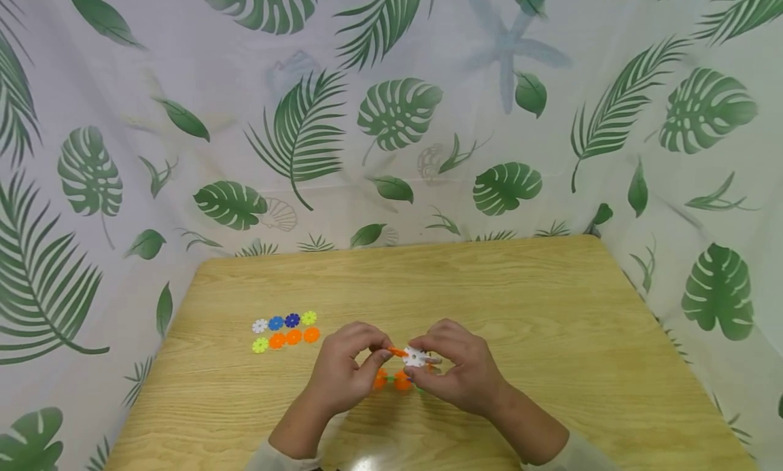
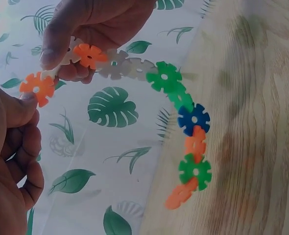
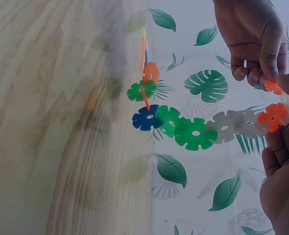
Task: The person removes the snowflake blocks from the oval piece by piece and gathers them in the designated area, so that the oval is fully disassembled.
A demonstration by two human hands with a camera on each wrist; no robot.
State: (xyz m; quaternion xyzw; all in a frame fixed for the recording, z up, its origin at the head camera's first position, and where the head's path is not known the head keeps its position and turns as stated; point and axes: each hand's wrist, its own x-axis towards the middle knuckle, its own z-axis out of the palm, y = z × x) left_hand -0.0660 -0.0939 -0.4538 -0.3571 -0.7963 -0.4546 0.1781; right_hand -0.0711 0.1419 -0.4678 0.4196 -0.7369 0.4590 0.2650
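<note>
Between thumb and finger, my left hand (image 1: 351, 365) pinches an orange notched disc (image 2: 36, 89), a flower-shaped interlocking piece. A white disc (image 1: 414, 357) beside it is pinched by my right hand (image 1: 459, 368); the orange disc's edge meets the white one. From the right hand a linked chain of such discs hangs in a curve: another orange disc (image 3: 273, 117), whitish discs (image 3: 225, 126), a green disc (image 3: 196, 133), a second green one, a blue disc (image 2: 194, 120), then orange and green pieces to its end (image 2: 181, 193). Fingers hide part of the white pieces.
On the wooden table (image 1: 520, 287), left of the hands, loose discs lie in two rows: a white, a blue, a dark blue (image 1: 292, 320) and a yellow-green one behind; a yellow-green (image 1: 260, 345) and orange discs (image 1: 294, 337) in front. A leaf-print sheet (image 1: 391, 206) hangs around the table.
</note>
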